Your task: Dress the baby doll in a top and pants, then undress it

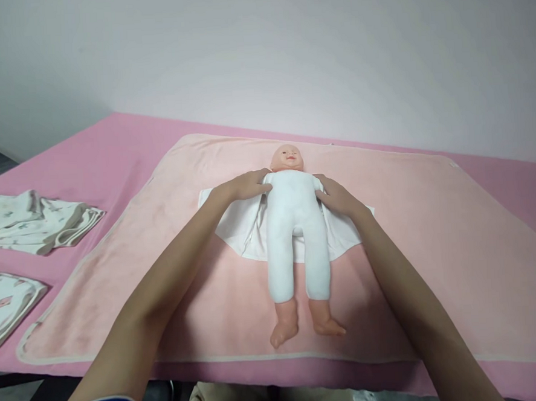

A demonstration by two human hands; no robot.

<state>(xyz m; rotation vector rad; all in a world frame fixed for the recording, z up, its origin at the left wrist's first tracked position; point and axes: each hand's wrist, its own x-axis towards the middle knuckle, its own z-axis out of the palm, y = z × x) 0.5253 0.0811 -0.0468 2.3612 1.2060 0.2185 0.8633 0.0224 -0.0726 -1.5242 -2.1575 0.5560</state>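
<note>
A baby doll (pixel 295 214) with a white cloth body lies face up, its head toward the wall and its bare feet toward me. Under its back a white garment (pixel 242 226) is spread out to both sides. My left hand (pixel 251 184) is at the doll's shoulder on the left, thumb and fingers around the upper arm area. On the other side my right hand (pixel 334 193) rests in the same way at the right shoulder. The doll's arms are mostly hidden by my hands.
A pink blanket (pixel 132 281) with a pale edge covers much of the pink table (pixel 92 151). Folded patterned cloths (pixel 28 224) lie at the far left, with another folded cloth (pixel 6 301) nearer me. A pale wall (pixel 286 60) stands behind.
</note>
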